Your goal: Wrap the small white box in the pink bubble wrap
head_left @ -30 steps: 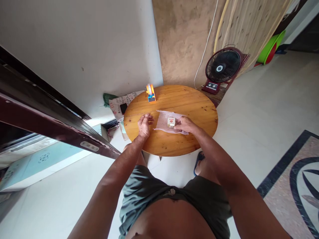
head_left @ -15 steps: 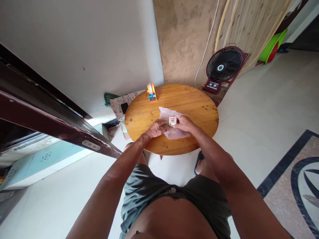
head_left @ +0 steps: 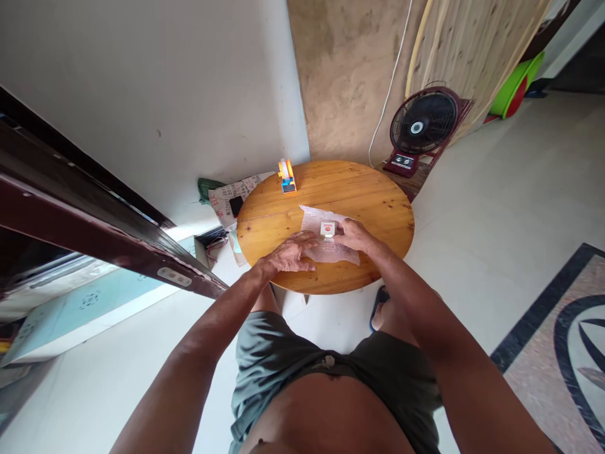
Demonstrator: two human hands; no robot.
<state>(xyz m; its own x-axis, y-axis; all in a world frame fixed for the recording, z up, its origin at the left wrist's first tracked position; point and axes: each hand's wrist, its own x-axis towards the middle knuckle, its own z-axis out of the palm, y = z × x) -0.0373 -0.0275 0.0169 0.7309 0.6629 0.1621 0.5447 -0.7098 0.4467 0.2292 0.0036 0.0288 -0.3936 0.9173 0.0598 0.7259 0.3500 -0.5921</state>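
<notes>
Farthest left, a dark phone (head_left: 236, 205) lies on printed sheeting beside my table (head_left: 378, 205). At the table's far edge stands an orange and blue tape dispenser (head_left: 287, 177), untouched. Nearer me, my left hand (head_left: 292, 253) is spread, thumb apart from fingers, grasping nothing that I can make out; whether its fingertips press the bubble wrap (head_left: 339, 253) I can't tell. That sheet lies open on the wood, and the small box (head_left: 328, 228) sits on it, toward the middle. My right hand (head_left: 352, 234) has the box gripped at its right side. I judge the step to be settling the box on the sheet. The next move, I think, calls for a steady right grip while my left fingers find the sheet's edge.
</notes>
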